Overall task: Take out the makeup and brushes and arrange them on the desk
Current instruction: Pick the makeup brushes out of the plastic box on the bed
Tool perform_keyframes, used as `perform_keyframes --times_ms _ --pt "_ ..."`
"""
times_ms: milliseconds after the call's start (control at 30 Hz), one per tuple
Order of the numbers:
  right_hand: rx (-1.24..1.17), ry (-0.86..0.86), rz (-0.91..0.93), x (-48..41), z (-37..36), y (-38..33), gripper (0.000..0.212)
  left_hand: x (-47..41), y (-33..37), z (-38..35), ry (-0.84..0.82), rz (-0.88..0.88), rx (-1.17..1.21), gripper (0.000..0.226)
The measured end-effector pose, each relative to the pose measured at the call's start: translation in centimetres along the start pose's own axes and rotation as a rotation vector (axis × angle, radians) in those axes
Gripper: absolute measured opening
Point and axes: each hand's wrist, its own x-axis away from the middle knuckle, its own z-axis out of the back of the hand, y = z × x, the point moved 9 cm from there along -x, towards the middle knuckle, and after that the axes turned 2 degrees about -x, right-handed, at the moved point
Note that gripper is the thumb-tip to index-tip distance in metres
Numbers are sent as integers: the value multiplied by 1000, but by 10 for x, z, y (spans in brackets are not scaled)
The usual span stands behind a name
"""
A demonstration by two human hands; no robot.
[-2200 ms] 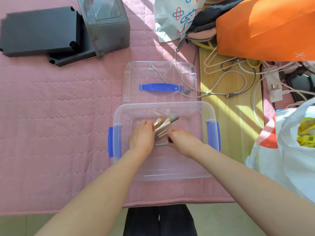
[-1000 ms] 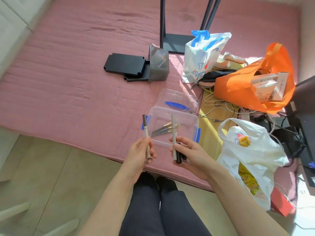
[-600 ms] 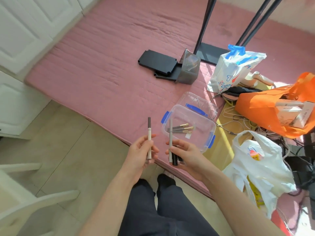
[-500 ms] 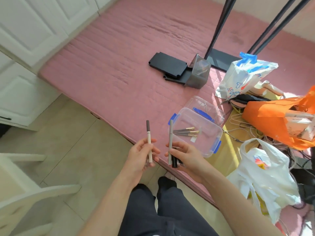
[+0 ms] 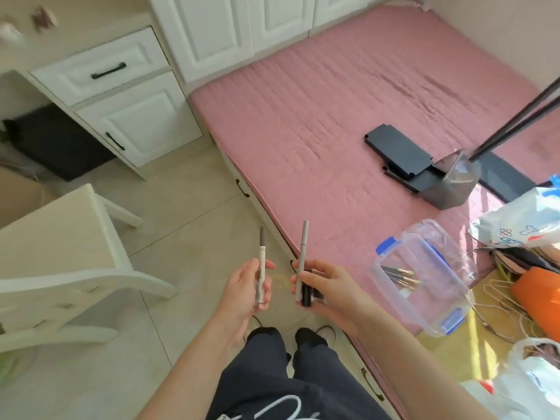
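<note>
- L hand [image 5: 242,289] pinches a pencil [image 5: 261,253] upright, thumb + fingers curled round its lower half.
- R hand [image 5: 336,291] grips 2 items: a grey pen [image 5: 304,244] standing up past the fingers, and a black tube [image 5: 306,294] tucked just beside it in the palm.
- Change: ~2 s ago both hands were down in the box [image 5: 454,298] among the brushes [image 5: 397,274]. Now they're out, box lies well to the R of the R hand, w/ brushes left inside.
- View has swung L too: desk [image 5: 100,74] now shows up and L of the L hand, chair [image 5: 54,231] to the L. Earlier only the bed [image 5: 333,101] was in sight.
- Meaning, prob.: first batch lifted out, carry to desk under way, nothing laid down yet. Brushes need another trip.
- Risk: R hand holds 2 loose sticks, one could slip on set-down.
</note>
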Motion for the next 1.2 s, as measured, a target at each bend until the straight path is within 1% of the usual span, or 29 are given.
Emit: perform_keyframes --times_ms 67,167,367,567,933,1067,1200 --pt "14 -14 -9 -12 -28 -2 18 -1 6 29 28 -2 12 27" --pt "68 -20 -12 -29 -68 -4 18 -3 13 73 77 -4 32 24" --pt "200 -28 -32 -63 -135 -2 19 -6 22 151 189 11 85 23" --pt "343 -54 -22 -90 -183 -16 19 -14 42 201 306 -15 92 26" --pt "522 -154 0 -152 -239 -77 20 -56 90 247 550 -52 241 25" --pt "607 -201 6 -180 -249 -112 21 -82 124 244 595 -79 257 24" --pt "648 -228 7 -211 -257 -154 20 -113 166 235 585 -93 244 23"
